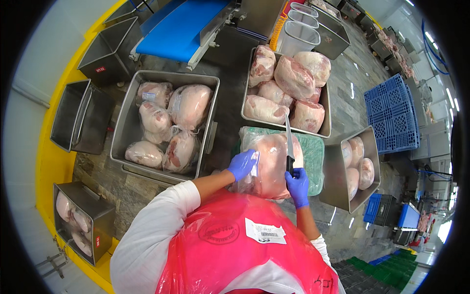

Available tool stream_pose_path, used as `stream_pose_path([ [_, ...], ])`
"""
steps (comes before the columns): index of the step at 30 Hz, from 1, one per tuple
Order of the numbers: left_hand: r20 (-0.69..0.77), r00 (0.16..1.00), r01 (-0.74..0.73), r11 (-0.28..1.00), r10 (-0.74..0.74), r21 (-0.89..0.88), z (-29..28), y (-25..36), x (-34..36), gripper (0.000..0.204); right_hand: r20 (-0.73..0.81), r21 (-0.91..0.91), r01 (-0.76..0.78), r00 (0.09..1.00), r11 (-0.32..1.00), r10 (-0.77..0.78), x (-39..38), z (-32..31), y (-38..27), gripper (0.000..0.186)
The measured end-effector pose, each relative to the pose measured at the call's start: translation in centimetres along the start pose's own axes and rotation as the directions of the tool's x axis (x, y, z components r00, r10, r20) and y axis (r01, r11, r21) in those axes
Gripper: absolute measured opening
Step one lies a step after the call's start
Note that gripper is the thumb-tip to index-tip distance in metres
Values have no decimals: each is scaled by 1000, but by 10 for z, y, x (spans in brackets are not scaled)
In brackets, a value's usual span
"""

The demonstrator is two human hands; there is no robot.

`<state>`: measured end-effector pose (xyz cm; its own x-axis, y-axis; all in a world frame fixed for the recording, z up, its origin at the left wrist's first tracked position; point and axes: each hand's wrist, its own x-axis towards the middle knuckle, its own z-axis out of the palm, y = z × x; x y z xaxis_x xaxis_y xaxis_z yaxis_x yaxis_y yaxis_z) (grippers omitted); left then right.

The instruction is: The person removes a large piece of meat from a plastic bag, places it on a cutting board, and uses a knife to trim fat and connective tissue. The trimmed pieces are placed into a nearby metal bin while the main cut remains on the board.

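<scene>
A large pale piece of meat in a clear plastic bag [270,166] lies on a green cutting board [316,161] in front of me. My left hand [242,165], in a blue-purple glove, grips the left side of the bag, beside a whitish label. In the same kind of glove, my right hand [297,187] is closed around the black handle of a knife [289,139]. The long blade points away from me, above the right part of the meat. Its tip reaches toward a metal tub [286,125] heaped with several unbagged meat pieces [293,78].
On the left stands a metal tub [214,105] holding several bagged meat pieces [190,105]. Another metal bin [338,181] with meat is at right. A blue conveyor belt [181,29] lies at the far left, with clear plastic bins [299,38] farther right. Blue pallets [391,112] stand beyond.
</scene>
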<state>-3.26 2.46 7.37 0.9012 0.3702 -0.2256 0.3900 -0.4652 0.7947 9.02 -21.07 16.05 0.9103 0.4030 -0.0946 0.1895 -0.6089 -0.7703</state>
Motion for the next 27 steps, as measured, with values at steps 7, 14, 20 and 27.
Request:
stream_pose_path([
  [7, -281, 960, -29, 999, 21, -22, -66, -26, 29, 19, -1, -9, -56, 998, 998, 56, 2, 18, -29, 34],
  [14, -455, 887, -227, 931, 78, -285, -134, -67, 44, 17, 57, 46, -188, 981, 981, 185, -5, 21, -96, 34],
  [20, 129, 989, 66, 557, 75, -828, -122, 20, 3, 23, 139, -240, 257, 963, 936, -229, 15, 65, -154, 36],
  [27, -231, 964, -114, 575, -134, -810, -130, -7, 19, 29, 350, -71, 413, 863, 908, -365, 31, 96, -193, 45],
])
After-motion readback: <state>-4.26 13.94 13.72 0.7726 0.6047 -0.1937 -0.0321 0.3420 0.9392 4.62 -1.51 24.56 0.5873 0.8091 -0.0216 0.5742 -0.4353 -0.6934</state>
